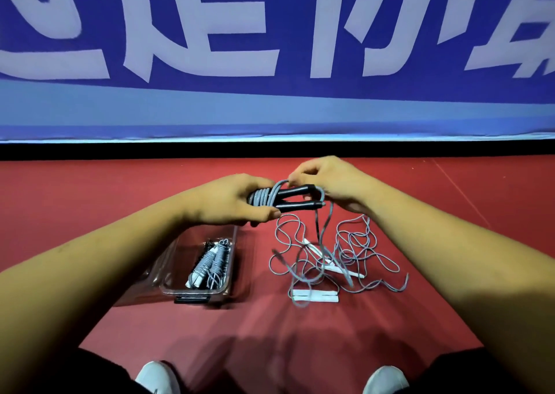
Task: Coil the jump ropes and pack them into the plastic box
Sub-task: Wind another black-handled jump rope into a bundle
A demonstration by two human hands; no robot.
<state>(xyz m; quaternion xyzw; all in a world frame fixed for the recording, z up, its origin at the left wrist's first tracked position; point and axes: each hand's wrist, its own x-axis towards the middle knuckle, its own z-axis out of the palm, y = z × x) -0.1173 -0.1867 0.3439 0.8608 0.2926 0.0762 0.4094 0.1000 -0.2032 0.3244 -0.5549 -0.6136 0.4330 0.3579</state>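
My left hand (231,203) grips a pair of black jump-rope handles (295,198) with grey cord wound several turns around their left end. My right hand (333,183) pinches a loop of that grey cord just above the handles; the rest of the cord hangs down to the floor. Below it lies a tangle of loose grey rope (336,258) with white handles (315,297). A clear plastic box (228,276) sits on the floor at lower left, holding coiled ropes (210,263).
I sit on a red floor (450,198) with my white shoes (156,377) at the bottom edge. A blue banner with large white lettering (270,48) forms a wall close behind the work area.
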